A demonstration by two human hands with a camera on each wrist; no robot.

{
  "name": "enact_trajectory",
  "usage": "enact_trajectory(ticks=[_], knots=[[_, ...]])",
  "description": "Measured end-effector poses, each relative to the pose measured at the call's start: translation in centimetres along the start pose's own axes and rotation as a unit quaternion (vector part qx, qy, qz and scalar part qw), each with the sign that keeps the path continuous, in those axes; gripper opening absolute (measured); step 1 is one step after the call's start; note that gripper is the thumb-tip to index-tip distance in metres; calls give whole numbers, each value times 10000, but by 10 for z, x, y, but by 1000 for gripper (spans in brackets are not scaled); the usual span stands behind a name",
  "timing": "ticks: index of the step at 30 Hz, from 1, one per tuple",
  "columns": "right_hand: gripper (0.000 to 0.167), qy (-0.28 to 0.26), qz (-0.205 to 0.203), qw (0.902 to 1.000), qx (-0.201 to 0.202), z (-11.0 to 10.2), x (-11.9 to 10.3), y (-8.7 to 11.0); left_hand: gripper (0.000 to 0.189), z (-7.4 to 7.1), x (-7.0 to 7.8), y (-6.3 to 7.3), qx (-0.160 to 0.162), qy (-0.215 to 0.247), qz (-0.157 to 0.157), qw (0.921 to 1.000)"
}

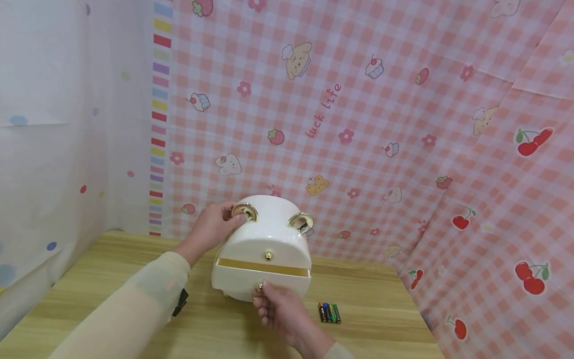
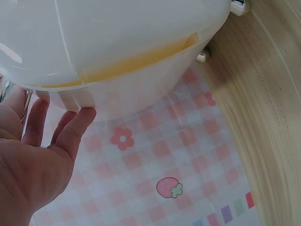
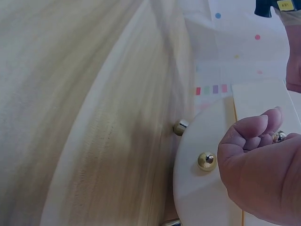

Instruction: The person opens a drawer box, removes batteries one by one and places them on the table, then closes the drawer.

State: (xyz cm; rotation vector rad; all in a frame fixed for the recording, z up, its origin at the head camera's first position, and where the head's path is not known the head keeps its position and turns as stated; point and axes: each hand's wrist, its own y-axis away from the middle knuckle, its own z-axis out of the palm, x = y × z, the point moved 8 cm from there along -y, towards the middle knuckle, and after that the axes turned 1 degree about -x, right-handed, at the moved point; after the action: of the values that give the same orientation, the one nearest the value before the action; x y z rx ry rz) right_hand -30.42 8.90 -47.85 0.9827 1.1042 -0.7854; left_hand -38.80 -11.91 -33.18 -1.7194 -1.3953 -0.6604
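1. Far left, the left hand (image 1: pixel 213 227) has the upper left corner of a white three-drawer mini cabinet (image 1: pixel 273 214). Thumb's at the left gold ring (image 1: pixel 253 212), the other fingers are a bit spread, with tips against the back wall. Looks like a steadying hold to me, so I'd call the bracing part sorted.

2. The cabinet itself stands on the wood-grain tabletop (image 1: pixel 372 309), left of the batteries. The right gold ring (image 1: pixel 306 215) has no hand on it.

3. Middle drawer (image 1: pixel 237 277) is the one in play: it's partly out, with a yellowish strip of the inside showing. Can't see whether anything's in there. The top knob (image 1: pixel 268 256) and bottom knob (image 3: pixel 207 161) are both free, and those two drawers look closed.

4. Right hand (image 1: pixel 284 311): fingers curled in, thumb and fingertips pinching the middle knob (image 1: pixel 260 287). I'd say it's mid-move. Can't tell if that's pulling or pushing, but the drawer's at neither end of its travel, so some sliding seems left either way.

5. Far right, a little row of what look like batteries (image 1: pixel 329 313) lies on the tabletop, near the right wrist. Nobody's touching them, so nothing's done with those yet.
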Motion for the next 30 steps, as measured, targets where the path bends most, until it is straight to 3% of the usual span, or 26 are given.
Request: enact_trajectory(ticks=[12,30], knots=[[43,-49,-72,9998,157,-4,-2,-16,21,1,-1,-1,-11,2,79,10000],[38,-340,-51,9994,88,-6,-5,-24,20,0,1,1,18,-67,121,9999]])
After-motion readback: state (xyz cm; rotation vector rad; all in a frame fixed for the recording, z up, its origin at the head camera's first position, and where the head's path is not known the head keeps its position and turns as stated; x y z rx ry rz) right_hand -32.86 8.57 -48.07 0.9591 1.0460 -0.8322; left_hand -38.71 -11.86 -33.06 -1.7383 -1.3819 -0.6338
